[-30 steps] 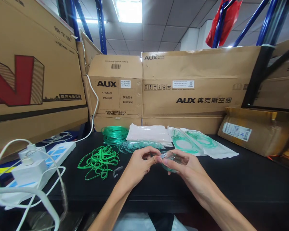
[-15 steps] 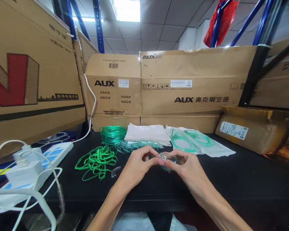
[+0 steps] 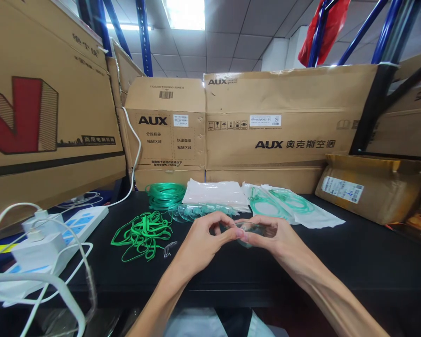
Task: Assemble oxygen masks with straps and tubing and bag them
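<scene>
Both of my hands meet over the middle of the black table. My right hand cups a clear plastic mask piece with a green tint, fingers curled round it. My left hand pinches the same piece at its left edge with thumb and forefinger. Just behind my hands lies a row of more clear mask pieces. A loose heap of green elastic bands lies to the left of my left hand, with a few small clear clips beside it.
A coil of green tubing, a stack of white bags and bagged green tubing sets lie at the back of the table. Cardboard boxes wall in the back and left. A white power strip with cables sits at the left.
My hands have stayed in place and turned the clear piece slightly; the fingers of my left hand have closed in on its edge. The camera shifted a little.
</scene>
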The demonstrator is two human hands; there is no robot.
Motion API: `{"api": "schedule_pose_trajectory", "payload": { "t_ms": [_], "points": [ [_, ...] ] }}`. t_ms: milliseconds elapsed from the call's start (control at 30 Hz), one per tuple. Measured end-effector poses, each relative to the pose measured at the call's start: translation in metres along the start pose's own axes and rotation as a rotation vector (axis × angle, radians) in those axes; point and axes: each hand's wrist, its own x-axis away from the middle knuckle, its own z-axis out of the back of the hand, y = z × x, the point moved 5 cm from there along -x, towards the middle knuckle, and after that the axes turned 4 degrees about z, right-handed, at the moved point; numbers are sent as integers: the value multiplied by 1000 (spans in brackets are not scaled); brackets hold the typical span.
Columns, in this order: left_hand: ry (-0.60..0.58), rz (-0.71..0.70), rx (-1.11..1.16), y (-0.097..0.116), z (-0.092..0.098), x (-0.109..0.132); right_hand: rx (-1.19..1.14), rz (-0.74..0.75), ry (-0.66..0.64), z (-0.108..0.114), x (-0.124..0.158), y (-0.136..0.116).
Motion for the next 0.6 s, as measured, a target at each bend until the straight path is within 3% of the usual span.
{"api": "schedule_pose_trajectory", "payload": {
  "t_ms": [167,267,467,600],
  "points": [
    [28,-73,-35,11,-1,2,-24,23,-3,2,1,-1],
    [16,-104,-15,13,-2,3,-180,9,-10,-4,1,1],
    [-24,-294,137,20,2,5,-441,37,8,-10,-1,1],
    [-22,-297,142,22,7,6,-339,77,-27,-13,0,-2]
  ]
}}
